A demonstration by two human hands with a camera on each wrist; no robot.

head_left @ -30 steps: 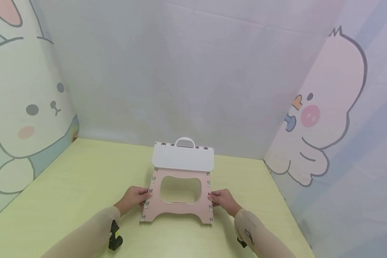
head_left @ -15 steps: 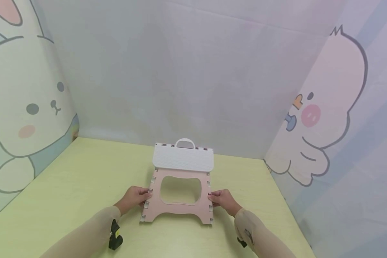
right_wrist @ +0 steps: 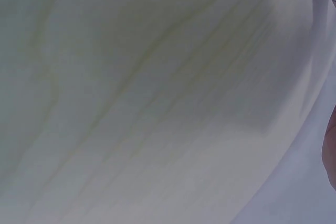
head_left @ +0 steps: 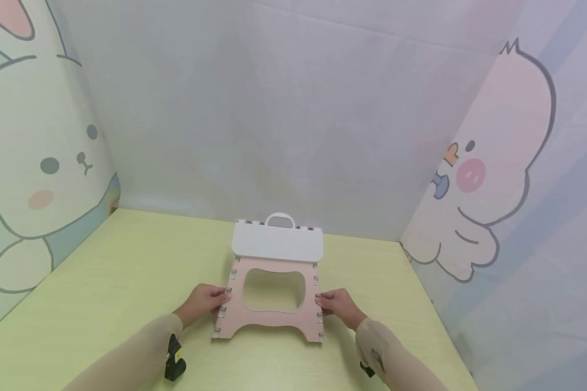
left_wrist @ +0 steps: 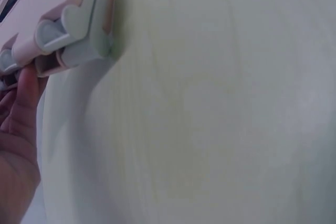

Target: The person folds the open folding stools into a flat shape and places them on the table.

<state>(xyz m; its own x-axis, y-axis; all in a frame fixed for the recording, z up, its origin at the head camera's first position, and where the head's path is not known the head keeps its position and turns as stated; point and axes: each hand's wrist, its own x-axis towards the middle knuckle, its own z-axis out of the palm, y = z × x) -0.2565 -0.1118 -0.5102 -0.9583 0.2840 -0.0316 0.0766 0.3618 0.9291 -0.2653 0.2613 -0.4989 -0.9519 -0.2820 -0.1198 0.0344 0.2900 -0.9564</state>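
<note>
A folding step stool [head_left: 274, 320] stands upright in the middle of the table, its pink leg panel facing me with a large oval opening. Its white textured top [head_left: 278, 241] slopes at the upper end, and a white carry handle [head_left: 280, 215] arches above. My left hand [head_left: 203, 303] grips the stool's left side edge, thumb on the front. On the opposite edge my right hand [head_left: 341, 307] grips likewise. In the left wrist view, fingers [left_wrist: 26, 98] touch the hinged pink edge; the right wrist view catches only a sliver of hand. Fingers behind the panel are hidden.
The pale yellow wood-grain table [head_left: 127, 260] spreads around the stool. A light curtain [head_left: 274, 108] hangs behind it, with a printed rabbit on the left and a printed chick on the right. Black straps [head_left: 175, 358] show at the wrists.
The stool's top and handle have dipped very slightly in the head view, and its feet sit a touch lower. Both hands keep their grip at the sides.
</note>
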